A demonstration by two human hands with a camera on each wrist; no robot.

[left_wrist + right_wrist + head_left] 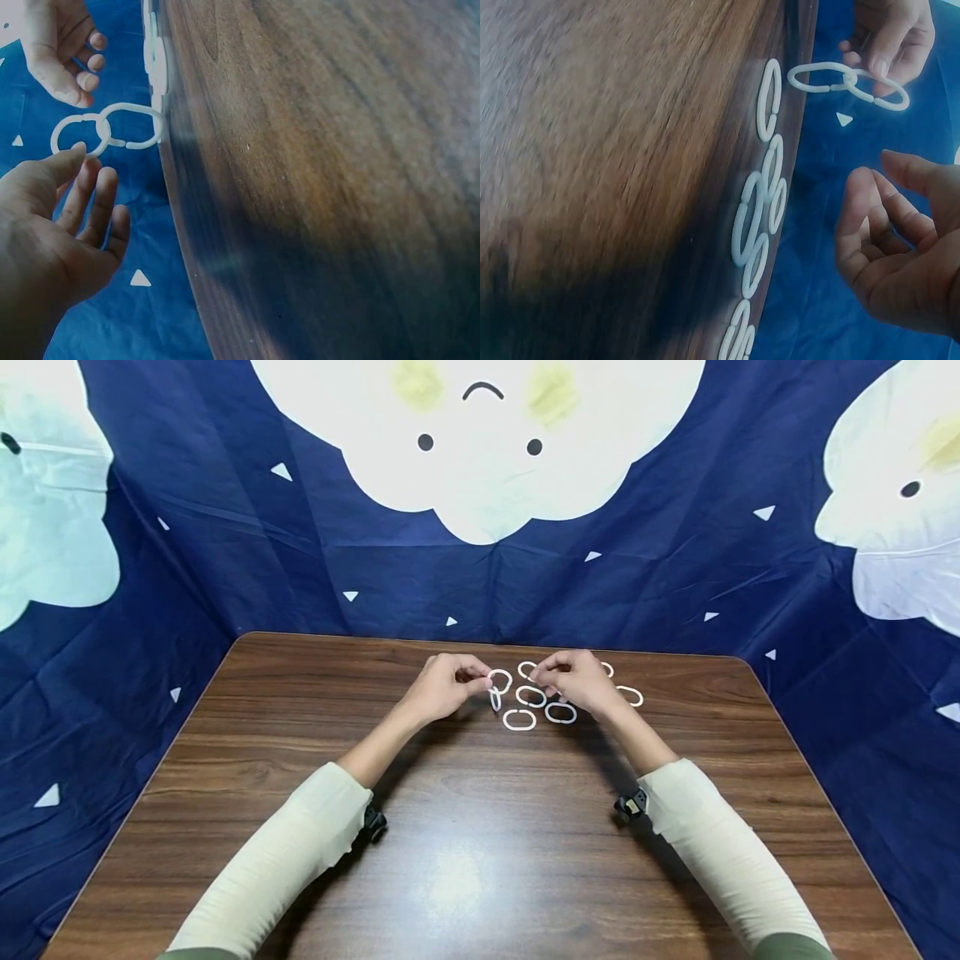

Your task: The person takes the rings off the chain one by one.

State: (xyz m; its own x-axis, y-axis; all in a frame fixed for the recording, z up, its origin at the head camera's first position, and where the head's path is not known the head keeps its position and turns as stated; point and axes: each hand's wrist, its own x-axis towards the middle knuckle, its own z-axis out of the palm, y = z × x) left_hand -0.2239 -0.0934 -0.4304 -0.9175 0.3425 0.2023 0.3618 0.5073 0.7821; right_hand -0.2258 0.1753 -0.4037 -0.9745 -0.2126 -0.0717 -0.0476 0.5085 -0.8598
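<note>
My left hand pinches a white plastic chain link between thumb and fingers. A second white link is hooked through it and hangs down towards the table. In the right wrist view, both links show small gaps in their sides. My right hand hovers over the loose links to the right, its fingers loosely bent. The right wrist view shows thumb and forefinger apart, with nothing between them. Several loose white links lie on the table below and around it; the right hand partly hides some in the head view.
The brown wood-grain table has rounded far corners, and the links lie near its far edge. Behind and beside it hangs a dark blue cloth with white cloud shapes. Small black cameras sit at both wrists.
</note>
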